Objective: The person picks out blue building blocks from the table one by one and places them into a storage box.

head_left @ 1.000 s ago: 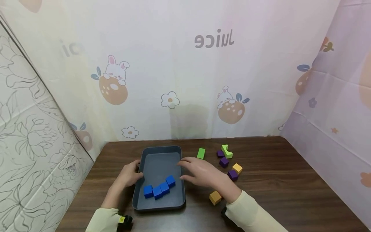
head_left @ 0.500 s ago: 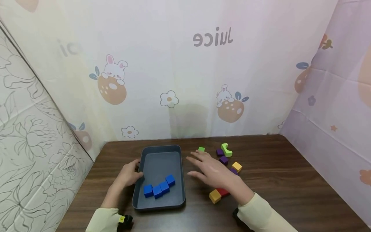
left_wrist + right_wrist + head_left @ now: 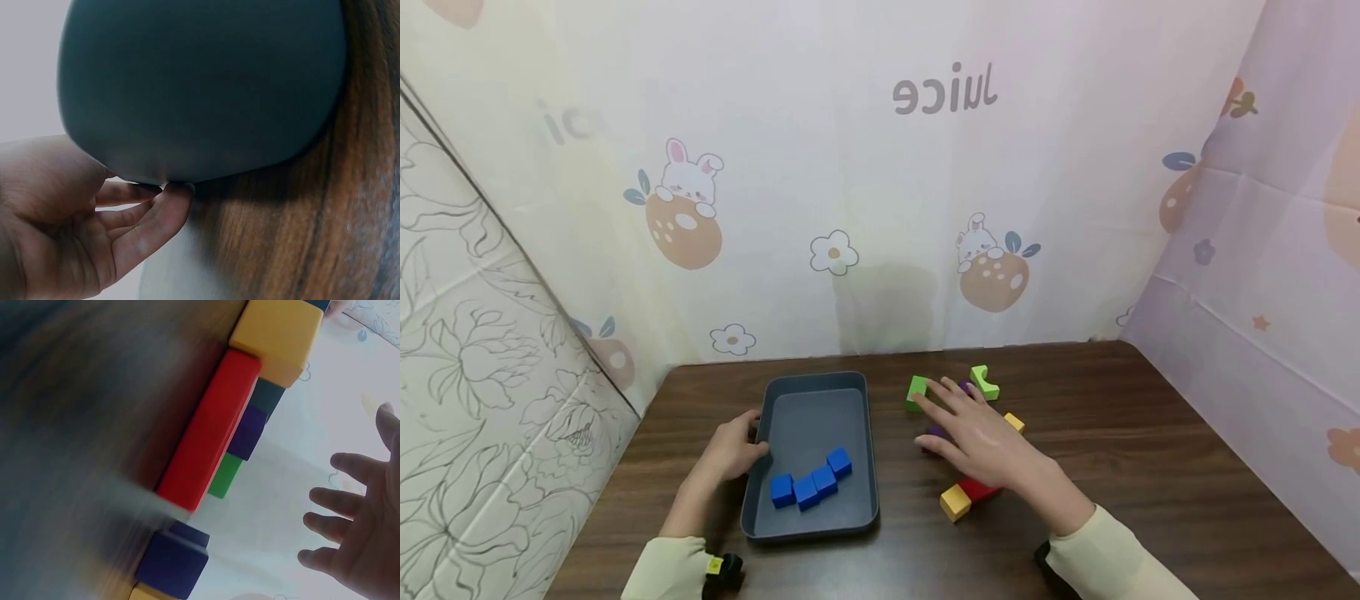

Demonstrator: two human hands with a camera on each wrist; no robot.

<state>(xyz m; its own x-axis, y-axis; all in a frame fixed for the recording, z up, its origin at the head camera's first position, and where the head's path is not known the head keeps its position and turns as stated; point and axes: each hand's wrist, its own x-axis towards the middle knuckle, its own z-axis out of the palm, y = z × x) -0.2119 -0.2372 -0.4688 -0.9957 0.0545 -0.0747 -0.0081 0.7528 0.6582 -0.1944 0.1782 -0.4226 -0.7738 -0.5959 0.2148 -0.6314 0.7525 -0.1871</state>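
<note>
My left hand (image 3: 730, 450) lies against the left side of a dark grey tray (image 3: 811, 421); in the left wrist view its fingertips touch the tray's wall (image 3: 200, 94). Several blue cubes (image 3: 806, 492) sit in a slanting row inside the tray, toward its near end. With fingers spread and nothing held, my right hand (image 3: 981, 433) hovers over loose toy blocks right of the tray. Near it are a green block (image 3: 916, 393), a purple cube (image 3: 936, 431) and a red block (image 3: 979, 490) touching a yellow cube (image 3: 955, 503). The hand partly hides some blocks.
A light green curved block (image 3: 985, 385) lies at the back, and another yellow block (image 3: 1015, 422) shows behind the right hand. A patterned curtain (image 3: 880, 183) rises behind the brown wooden table (image 3: 1150, 467), with more cloth along both sides.
My right hand has moved right, away from the tray's right edge to above the blocks, its fingers spreading. The red block has come into view. My left hand stays at the tray.
</note>
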